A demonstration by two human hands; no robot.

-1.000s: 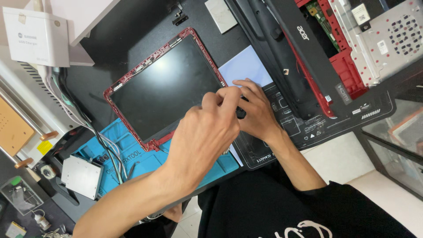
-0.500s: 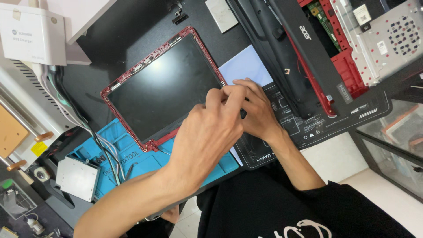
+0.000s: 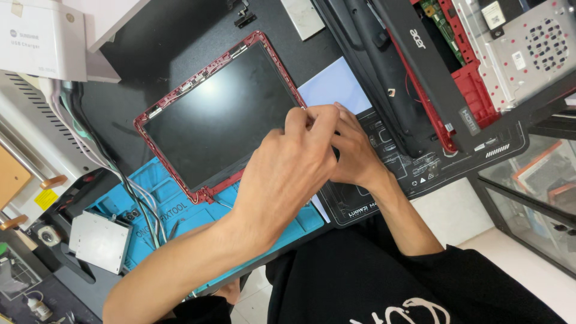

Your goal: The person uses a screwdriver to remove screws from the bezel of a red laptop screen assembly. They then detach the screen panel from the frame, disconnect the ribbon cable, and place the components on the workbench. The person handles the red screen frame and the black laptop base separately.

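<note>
Nearest, black-shirted torso, both forearms reaching up over the bench (image 3: pixel 180 36). Left hand (image 3: pixel 288 174) arched above the right hand (image 3: pixel 351 156), fingertips bunched together at the right edge of the red-framed black laptop screen panel (image 3: pixel 219 117); cannot tell how closed either grip is or whether something small is pinched, since the left hand hides the contact. Under the panel's lower corner, blue silicone repair mat (image 3: pixel 162 207); left of that, small grey metal drive (image 3: pixel 99 240). Farther off, opened black-and-red laptop base (image 3: pixel 432 78). Likely risks: prying pressure at the edge cracking the panel, or a loosened part dropping.
</note>
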